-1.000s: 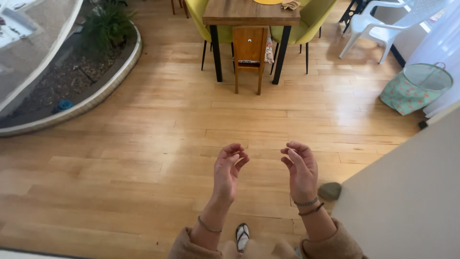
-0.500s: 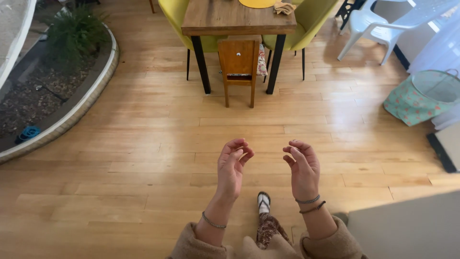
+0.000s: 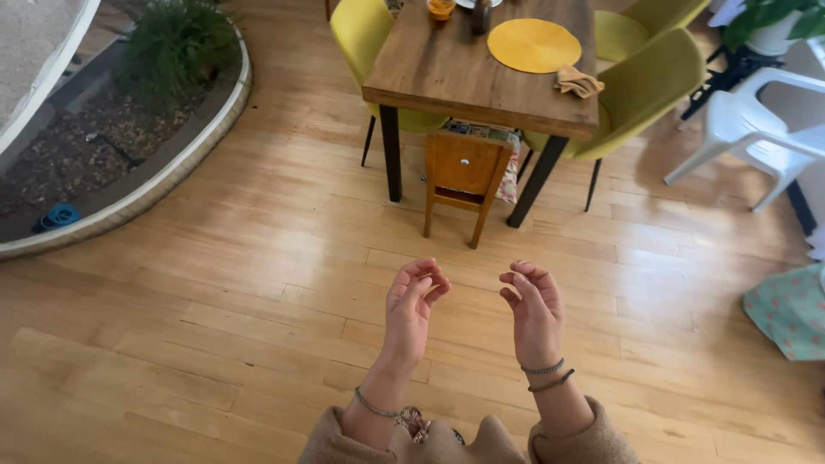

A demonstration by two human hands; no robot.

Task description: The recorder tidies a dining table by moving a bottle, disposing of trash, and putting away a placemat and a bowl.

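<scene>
Upper left of the frame: a curved, light-edged indoor planter bed of dark soil (image 3: 94, 150) with a green fern-like plant (image 3: 176, 39); a small blue object (image 3: 58, 215) lies in the soil at its lower left edge.

Lower centre: the left hand (image 3: 411, 305) is raised above the honey-coloured plank wood floor (image 3: 215, 283), fingers loosely curled inward with the tips near the thumb — it grips nothing and touches nothing. A thin bead bracelet (image 3: 375, 404) sits on its wrist. Just to the right, apart from it, the right hand (image 3: 534, 309) is held in the same half-curled pose, also empty, with two dark cord bracelets (image 3: 546, 375) on the wrist. Tan fleece sleeves (image 3: 584, 442) show at the bottom edge.

Upper centre: a dark-stained rectangular wooden worktop on black legs (image 3: 464, 73). On it, a round yellow placemat (image 3: 533, 45) and, just beside it toward the right edge, a crumpled tan cloth (image 3: 577, 82). Under the near end stands a small orange-brown wooden chair (image 3: 464, 172) — the nearest thing ahead of the hands, though well apart from them. Yellow-green upholstered chairs flank the worktop, one left (image 3: 361, 34), one right (image 3: 644, 90).

Right of the frame: a white plastic garden chair (image 3: 756, 129); at the right edge lower down, a teal patterned fabric basket (image 3: 791, 309), partly cut off.
</scene>
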